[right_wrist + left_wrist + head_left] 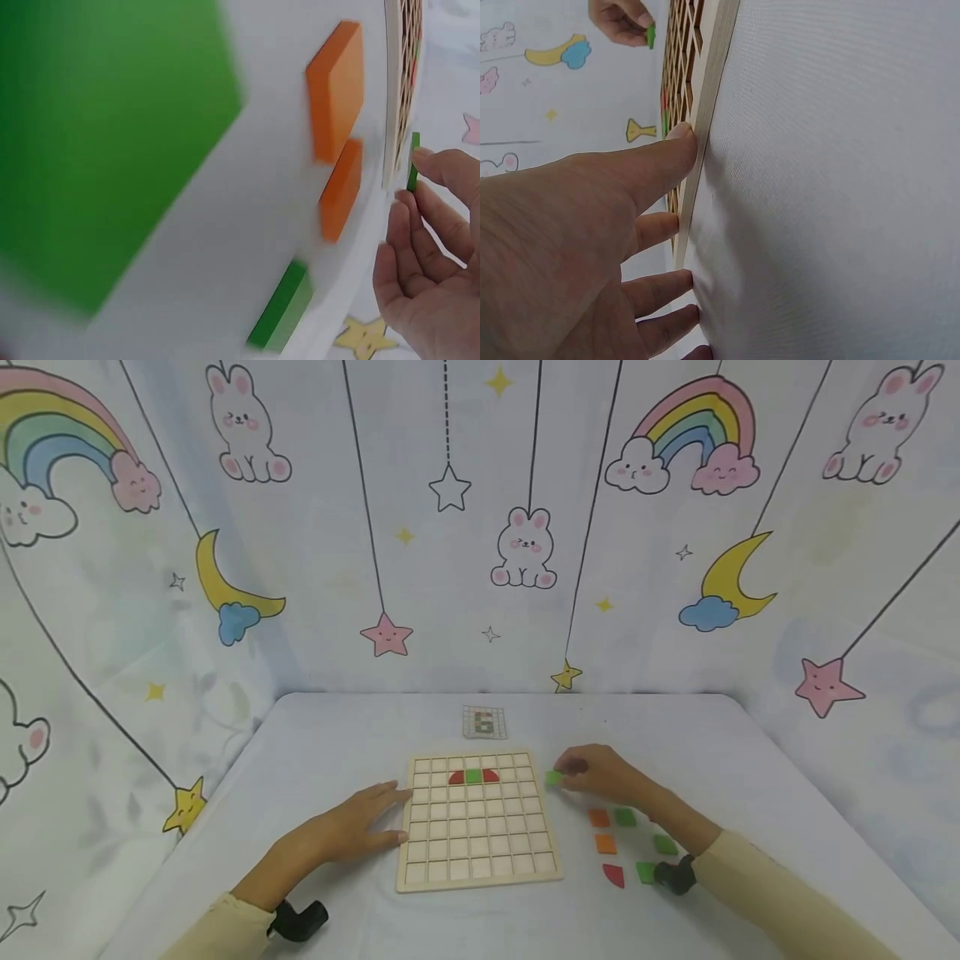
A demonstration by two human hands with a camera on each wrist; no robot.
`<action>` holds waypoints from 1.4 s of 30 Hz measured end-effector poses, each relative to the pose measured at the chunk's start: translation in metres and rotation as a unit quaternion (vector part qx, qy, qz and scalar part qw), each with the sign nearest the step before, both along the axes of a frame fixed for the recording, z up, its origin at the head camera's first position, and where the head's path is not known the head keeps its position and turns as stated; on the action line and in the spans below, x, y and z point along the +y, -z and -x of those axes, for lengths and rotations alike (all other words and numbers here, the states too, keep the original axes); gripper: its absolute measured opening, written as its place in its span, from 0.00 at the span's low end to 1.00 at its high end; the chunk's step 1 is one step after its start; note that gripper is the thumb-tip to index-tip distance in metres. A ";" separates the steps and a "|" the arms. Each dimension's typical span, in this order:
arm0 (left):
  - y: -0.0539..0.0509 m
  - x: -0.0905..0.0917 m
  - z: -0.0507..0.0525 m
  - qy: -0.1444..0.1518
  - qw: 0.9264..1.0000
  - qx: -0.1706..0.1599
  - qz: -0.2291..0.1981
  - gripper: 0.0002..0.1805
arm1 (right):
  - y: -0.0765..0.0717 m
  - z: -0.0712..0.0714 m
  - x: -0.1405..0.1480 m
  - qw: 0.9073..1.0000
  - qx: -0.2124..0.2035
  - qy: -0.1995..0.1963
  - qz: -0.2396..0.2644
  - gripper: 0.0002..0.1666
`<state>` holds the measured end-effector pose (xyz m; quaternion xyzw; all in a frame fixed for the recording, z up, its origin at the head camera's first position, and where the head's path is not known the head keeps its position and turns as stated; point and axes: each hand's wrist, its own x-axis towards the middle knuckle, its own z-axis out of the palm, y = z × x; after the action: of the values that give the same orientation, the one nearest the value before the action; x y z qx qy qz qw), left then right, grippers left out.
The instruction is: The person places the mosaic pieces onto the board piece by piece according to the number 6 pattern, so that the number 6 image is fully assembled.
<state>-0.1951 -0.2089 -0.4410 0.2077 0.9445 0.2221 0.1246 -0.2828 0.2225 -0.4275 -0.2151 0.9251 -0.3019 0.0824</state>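
Observation:
A light wooden grid board [480,852] lies on the white table. In its second row from the far edge sit a red quarter-round tile [457,777], a green square tile [473,776] and another red quarter-round tile [490,776]. My left hand [352,827] rests at the board's left edge, its thumb and fingertips touching the rim, fingers extended. Just beyond the board's right edge, my right hand [600,774] pinches a green square tile [553,777] between thumb and fingers. The right wrist view shows this tile [413,161] held on edge above the table.
Loose tiles lie right of the board: orange squares [599,817], green squares [626,817] and a red quarter-round [613,876]. Some are partly under the right forearm. A small pattern card [484,723] lies beyond the board. A printed cloth [480,610] hangs behind the table.

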 end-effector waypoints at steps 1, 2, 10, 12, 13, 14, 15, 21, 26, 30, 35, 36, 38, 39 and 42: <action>-0.001 0.000 0.000 0.000 1.000 -0.001 -0.001 0.41 | 0.000 0.001 -0.006 1.000 0.003 -0.004 0.001 0.11; -0.001 0.001 0.000 -0.001 1.000 -0.002 -0.002 0.41 | 0.001 0.001 -0.011 1.000 0.005 -0.007 0.003 0.10; -0.002 0.003 0.000 -0.005 1.000 -0.005 -0.001 0.40 | 0.000 -0.002 -0.062 0.999 0.011 -0.022 0.023 0.10; -0.001 0.003 0.000 -0.004 1.000 -0.005 -0.001 0.40 | 0.000 -0.004 -0.075 0.999 0.014 -0.021 0.026 0.10; -0.001 0.003 0.001 -0.004 1.000 -0.006 -0.001 0.40 | -0.001 -0.006 -0.080 0.999 0.018 -0.022 0.028 0.10; -0.001 0.003 0.001 -0.004 1.000 -0.006 -0.002 0.40 | -0.002 -0.007 -0.086 0.999 0.024 -0.024 0.029 0.10; -0.001 0.004 0.001 -0.004 1.000 -0.006 -0.001 0.40 | -0.002 -0.008 -0.092 0.999 0.027 -0.027 0.033 0.10; -0.001 0.004 0.001 -0.005 1.000 -0.006 0.003 0.40 | -0.001 -0.009 -0.116 0.996 0.052 -0.060 0.040 0.08; -0.001 0.004 0.001 -0.008 1.000 -0.005 0.003 0.40 | 0.001 -0.014 -0.131 0.994 0.063 -0.085 0.039 0.09; 0.001 0.003 0.000 -0.012 1.000 -0.007 0.000 0.41 | 0.006 -0.014 -0.140 0.990 0.092 -0.108 0.025 0.08; 0.003 0.001 0.001 -0.012 1.000 -0.003 0.004 0.41 | 0.007 -0.013 -0.148 0.993 0.077 -0.091 -0.012 0.06; 0.003 0.001 0.001 -0.012 1.000 -0.002 0.005 0.41 | 0.007 -0.013 -0.150 0.993 0.074 -0.087 -0.016 0.06; 0.003 0.000 0.001 -0.013 1.000 -0.002 0.005 0.41 | 0.008 -0.013 -0.152 0.993 0.075 -0.091 -0.016 0.06; 0.003 0.000 0.001 -0.014 1.000 -0.002 0.004 0.41 | 0.008 -0.013 -0.153 0.993 0.072 -0.091 -0.012 0.06; 0.002 0.000 0.001 -0.016 1.000 -0.003 0.002 0.41 | 0.009 -0.014 -0.156 0.993 0.067 -0.094 -0.004 0.06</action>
<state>-0.1957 -0.2090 -0.4435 0.1919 0.9476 0.2229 0.1248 -0.2693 0.0663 -0.4365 -0.3210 0.9053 -0.2740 0.0490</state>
